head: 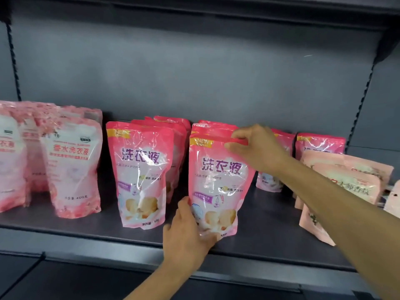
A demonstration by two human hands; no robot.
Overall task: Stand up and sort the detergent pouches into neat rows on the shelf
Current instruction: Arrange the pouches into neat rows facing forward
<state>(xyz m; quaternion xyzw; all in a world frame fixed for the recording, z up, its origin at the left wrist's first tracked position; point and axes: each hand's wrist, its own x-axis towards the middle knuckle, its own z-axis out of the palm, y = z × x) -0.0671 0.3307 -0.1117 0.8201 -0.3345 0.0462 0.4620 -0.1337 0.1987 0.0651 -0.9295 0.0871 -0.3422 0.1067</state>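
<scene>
- Both hands hold one pink detergent pouch (218, 182) at the front of the dark shelf (86, 232): my right hand (257, 148) pinches its top seal between thumb and fingers, and my left hand (186, 237) wraps its lower left corner, fingers curled under the base.
- That pouch stands upright, leaning slightly, near the shelf's front edge, heading a short file of matching pouches (214, 126) directly behind it.
- Just to its left I see a second row of the same pouches (142, 174), upright, front one facing out, others tucked close behind.
- Further left stands a cluster of paler pink pouches (73, 167) with red lettering, set apart from the second row by a gap.
- Behind my right forearm two more bright pink pouches (320, 144) stand toward the back panel (194, 72); the nearer one is mostly hidden.
- At far right, salmon-coloured pouches (346, 180) stand tilted, overlapping one another, partly covered by my arm.
</scene>
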